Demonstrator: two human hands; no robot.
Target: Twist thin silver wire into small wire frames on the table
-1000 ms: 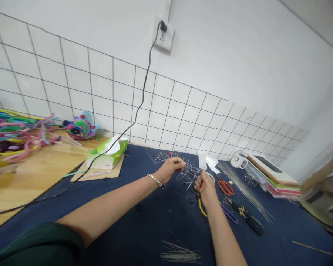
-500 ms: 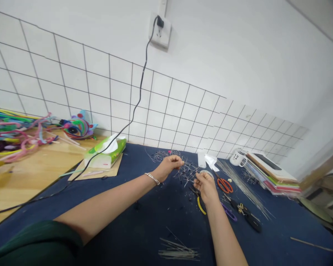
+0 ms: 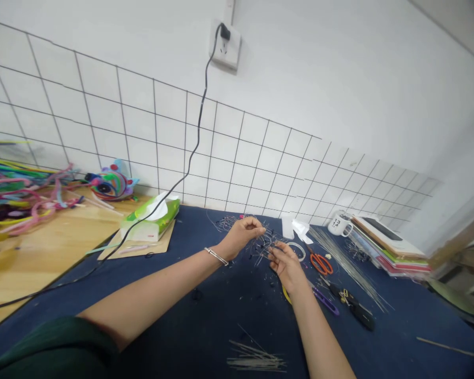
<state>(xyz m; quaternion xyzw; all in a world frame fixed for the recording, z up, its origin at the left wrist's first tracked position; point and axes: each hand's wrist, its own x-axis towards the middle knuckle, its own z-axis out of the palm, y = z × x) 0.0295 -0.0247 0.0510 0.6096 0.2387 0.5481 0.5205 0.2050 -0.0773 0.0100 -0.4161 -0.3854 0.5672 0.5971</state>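
Both hands meet over a loose tangle of thin metal wire pieces (image 3: 264,243) on the dark blue cloth. My left hand (image 3: 242,238), with a silver bangle at the wrist, pinches thumb and forefinger together at a thin wire along the tangle's left side. On the right, my right hand (image 3: 287,264) has its fingertips closed on wire as well. Which wires are held and which lie behind is hard to make out. Beneath my right forearm, a yellow handle (image 3: 286,296) shows in part.
Orange-handled scissors (image 3: 321,263), a purple tool (image 3: 327,303), black pliers (image 3: 357,310), a roll of tape (image 3: 298,251) and long straight wires (image 3: 351,268) lie right. Cut wires (image 3: 256,359) lie in front. A tissue pack (image 3: 150,218), mug (image 3: 339,225) and book stack (image 3: 391,247) stand farther out.
My right hand has moved left and slightly up, closer to my left hand, uncovering the tape roll and hiding more of the yellow handle. My left hand has shifted slightly right.
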